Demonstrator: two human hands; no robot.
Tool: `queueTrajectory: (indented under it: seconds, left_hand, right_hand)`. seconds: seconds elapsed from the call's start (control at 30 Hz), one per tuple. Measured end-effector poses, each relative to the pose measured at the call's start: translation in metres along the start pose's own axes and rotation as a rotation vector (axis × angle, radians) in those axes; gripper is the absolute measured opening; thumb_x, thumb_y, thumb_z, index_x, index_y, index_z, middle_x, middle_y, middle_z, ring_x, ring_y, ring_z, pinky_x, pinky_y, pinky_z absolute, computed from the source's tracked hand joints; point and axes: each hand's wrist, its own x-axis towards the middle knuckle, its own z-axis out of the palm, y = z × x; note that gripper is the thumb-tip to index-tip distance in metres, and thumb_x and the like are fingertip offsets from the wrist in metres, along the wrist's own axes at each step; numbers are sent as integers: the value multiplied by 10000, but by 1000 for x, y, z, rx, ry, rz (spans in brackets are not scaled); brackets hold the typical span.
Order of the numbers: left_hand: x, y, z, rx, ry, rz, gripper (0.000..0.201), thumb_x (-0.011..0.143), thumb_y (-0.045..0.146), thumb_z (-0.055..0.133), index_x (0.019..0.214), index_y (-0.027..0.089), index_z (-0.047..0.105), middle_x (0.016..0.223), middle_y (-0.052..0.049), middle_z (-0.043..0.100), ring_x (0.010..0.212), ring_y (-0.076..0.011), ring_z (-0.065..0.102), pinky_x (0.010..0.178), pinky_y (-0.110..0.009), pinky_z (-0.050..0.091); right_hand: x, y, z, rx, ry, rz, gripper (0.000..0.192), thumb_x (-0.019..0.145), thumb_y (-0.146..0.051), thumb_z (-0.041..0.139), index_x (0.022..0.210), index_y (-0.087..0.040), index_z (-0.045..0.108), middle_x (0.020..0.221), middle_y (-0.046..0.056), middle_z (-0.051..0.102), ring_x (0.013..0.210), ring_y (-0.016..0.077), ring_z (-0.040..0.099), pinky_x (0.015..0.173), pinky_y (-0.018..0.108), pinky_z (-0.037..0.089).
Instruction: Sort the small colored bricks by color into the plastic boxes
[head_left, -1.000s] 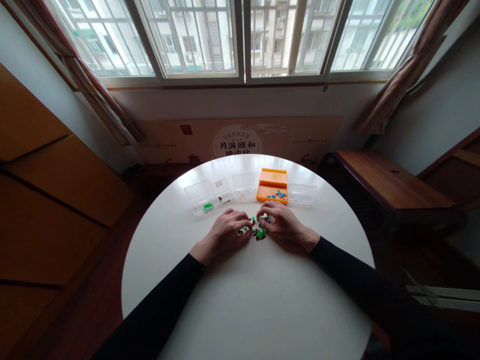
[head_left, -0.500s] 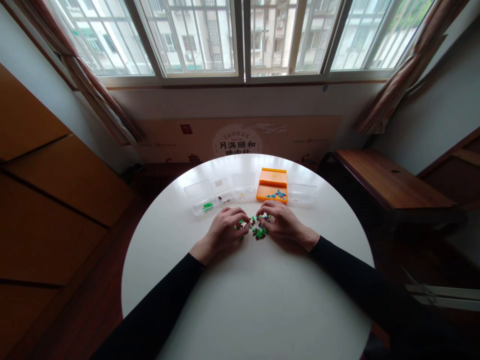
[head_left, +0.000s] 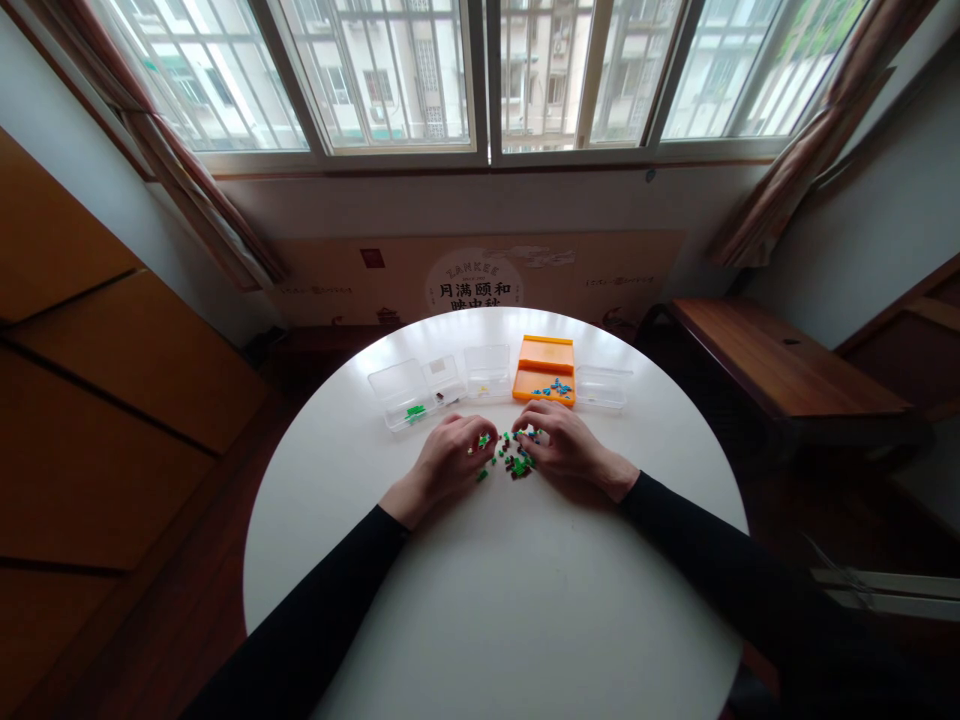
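A loose pile of tiny green, brown and blue building bricks (head_left: 519, 466) lies on the white table between my hands. My left hand (head_left: 448, 455) rests at the pile's left side with fingers curled in toward the thumb. Green bits show around its fingertips, but what it grips is too small to make out. On the other side, my right hand (head_left: 561, 440) bends its fingers down over the pile's edge, thumb close to the index finger. Small coloured pieces show under these fingers; whether one is pinched is hidden.
Behind the hands stand an orange case (head_left: 545, 352) with blue pieces, a clear box (head_left: 397, 382) with green pieces, a small clear box (head_left: 442, 372) with dark pieces, another clear box (head_left: 487, 362) with yellowish bits, and a clear box (head_left: 602, 388) at right. The round table (head_left: 480, 600) has a curved edge.
My left fingers have drawn in slightly to the left, and more bricks show between the hands. My right hand has barely moved.
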Motion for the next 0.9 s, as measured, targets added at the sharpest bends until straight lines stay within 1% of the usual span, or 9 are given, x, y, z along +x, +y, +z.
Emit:
queueTrajectory:
  seconds: [0.1,0.2,0.3,0.4,0.5,0.6,0.7,0.9]
  left_hand:
    - [1,-1,1,-3,43,-16,101,1064,283,675,987,236,720,894,-5,813,789,-188,722,929,-370,530]
    - [7,-5,-1,29,73,-42,56,1049,241,680,1027,240,731,930,-2,820,806,-183,735,939,-374,524]
    - [19,-10,-5,89,118,-94,56,1020,224,694,1061,239,729,973,2,827,789,-176,740,934,-376,521]
    - [35,-18,-11,124,146,-174,72,1002,225,702,1066,242,729,1001,9,838,741,-170,730,940,-388,522]
    - [51,-26,-16,126,143,-259,64,987,240,724,1049,255,734,980,23,843,705,-178,724,900,-384,535]
    - [65,-33,-16,149,111,-305,112,950,205,755,1047,260,747,944,26,845,699,-196,728,857,-375,543]
    - [77,-38,-14,184,96,-329,109,937,191,773,1020,261,767,897,25,841,706,-212,734,892,-387,547]
    - [89,-44,-5,206,75,-353,119,961,176,761,1040,266,762,957,19,863,735,-219,752,936,-400,549]
  right_hand:
    - [0,-1,0,2,-4,-6,71,1000,-178,750,1026,-238,776,1018,65,743,941,239,701,869,370,542]
    - [0,1,0,-3,5,-2,100,985,-159,748,1033,-243,772,1041,67,751,966,244,705,889,375,543]
    - [0,3,0,-28,36,34,133,962,-129,729,1024,-244,759,1023,60,745,956,244,699,885,372,537]
    - [1,5,-1,-54,64,58,161,919,-102,722,999,-240,740,972,46,721,895,235,674,840,358,522]
    - [0,6,-1,-59,67,64,163,904,-95,729,974,-243,730,949,40,707,868,229,661,811,347,510]
    - [0,5,-1,-64,59,70,146,919,-101,739,953,-242,730,959,40,705,868,221,659,805,338,503]
    - [0,6,0,-71,58,71,119,926,-123,760,931,-239,733,954,38,705,862,212,661,799,331,501]
    - [0,9,1,-64,57,95,86,938,-152,775,912,-232,759,951,36,720,800,187,654,768,322,507]
